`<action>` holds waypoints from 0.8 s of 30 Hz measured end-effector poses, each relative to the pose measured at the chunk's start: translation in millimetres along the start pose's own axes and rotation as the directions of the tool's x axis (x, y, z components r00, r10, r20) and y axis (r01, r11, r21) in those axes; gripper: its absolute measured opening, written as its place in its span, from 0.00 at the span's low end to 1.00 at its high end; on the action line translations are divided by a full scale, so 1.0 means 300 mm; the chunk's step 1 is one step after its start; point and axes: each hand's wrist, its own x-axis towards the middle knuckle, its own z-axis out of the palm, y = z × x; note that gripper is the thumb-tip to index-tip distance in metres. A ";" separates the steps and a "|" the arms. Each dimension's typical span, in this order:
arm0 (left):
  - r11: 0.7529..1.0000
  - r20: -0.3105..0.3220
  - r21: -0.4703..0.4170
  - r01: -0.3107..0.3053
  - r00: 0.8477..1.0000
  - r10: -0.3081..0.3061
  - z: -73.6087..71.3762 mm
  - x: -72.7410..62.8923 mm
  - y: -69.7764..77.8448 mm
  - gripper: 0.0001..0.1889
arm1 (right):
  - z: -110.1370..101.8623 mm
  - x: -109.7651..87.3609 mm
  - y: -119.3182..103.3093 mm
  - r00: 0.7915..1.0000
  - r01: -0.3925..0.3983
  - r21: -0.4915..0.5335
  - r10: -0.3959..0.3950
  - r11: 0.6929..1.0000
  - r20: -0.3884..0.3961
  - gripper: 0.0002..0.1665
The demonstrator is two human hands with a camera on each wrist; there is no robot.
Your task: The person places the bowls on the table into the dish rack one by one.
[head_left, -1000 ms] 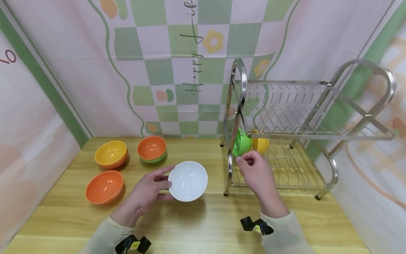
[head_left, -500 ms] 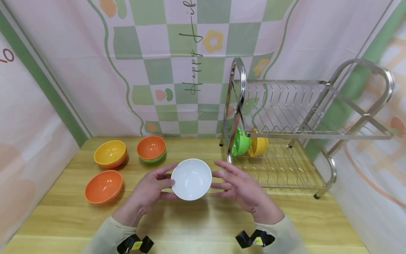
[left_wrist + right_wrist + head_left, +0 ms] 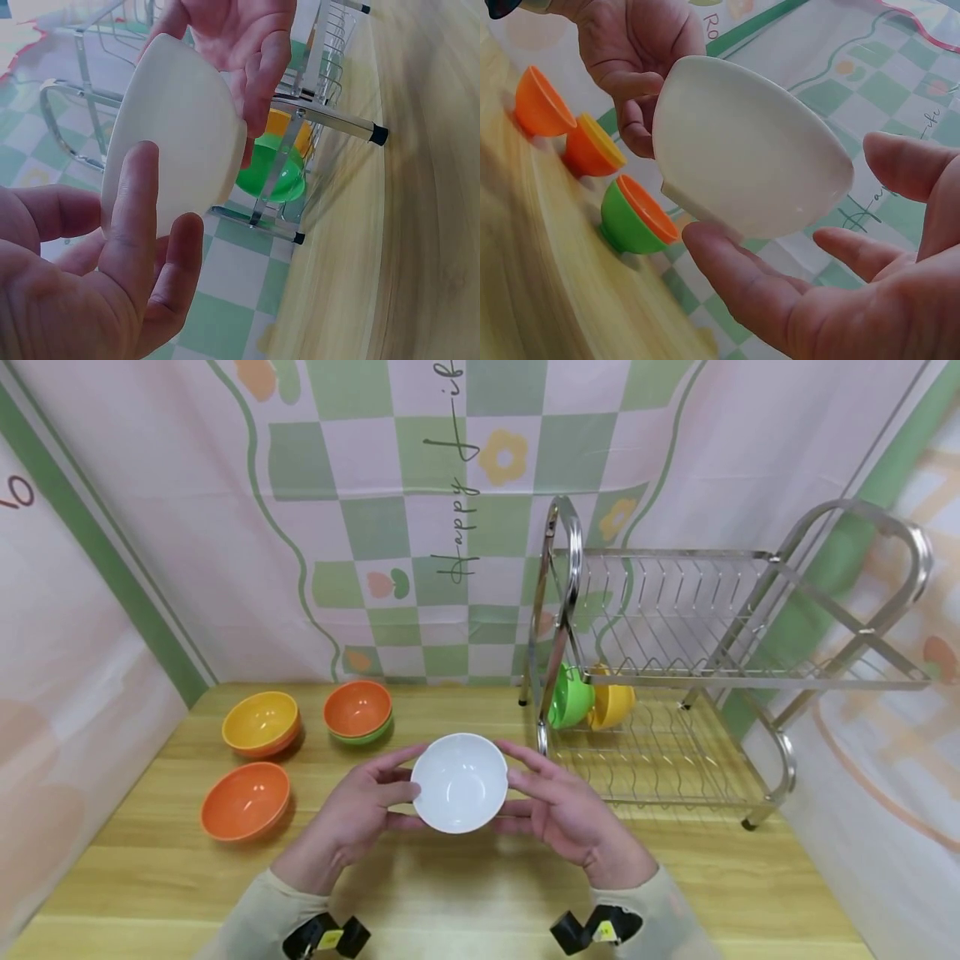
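A white bowl (image 3: 459, 783) hangs above the table, its inside facing up toward the head camera. My left hand (image 3: 367, 802) holds it from the left, thumb at the rim and fingers spread along the outside, as the left wrist view shows. My right hand (image 3: 562, 806) is at the bowl's other side with fingers extended. In the right wrist view, one right finger (image 3: 735, 274) lies at the bowl's foot, while the right thumb (image 3: 900, 161) stands just off the rim.
A two-tier metal dish rack (image 3: 675, 681) stands at the right, with a green bowl (image 3: 573, 697) and a yellow bowl (image 3: 613, 706) on its lower tier. At the left are a yellow bowl (image 3: 261, 720) stacked in an orange one, an orange bowl (image 3: 358, 708) in a green one, and a single orange bowl (image 3: 245, 803).
My right hand has come from the rack's front left over to the white bowl's right side. The left hand has shifted the bowl slightly to the right.
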 end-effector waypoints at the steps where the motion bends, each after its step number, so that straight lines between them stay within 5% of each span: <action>1: 1.000 0.000 0.000 0.000 1.000 0.000 0.001 -0.001 0.001 0.30 | -0.002 0.000 0.001 1.000 0.004 -0.002 -0.004 1.000 0.002 0.38; 24: 1.000 0.041 -0.024 -0.015 0.999 0.016 0.045 0.017 0.009 0.31 | -0.026 -0.005 0.000 0.995 0.098 0.010 -0.098 0.995 0.017 0.32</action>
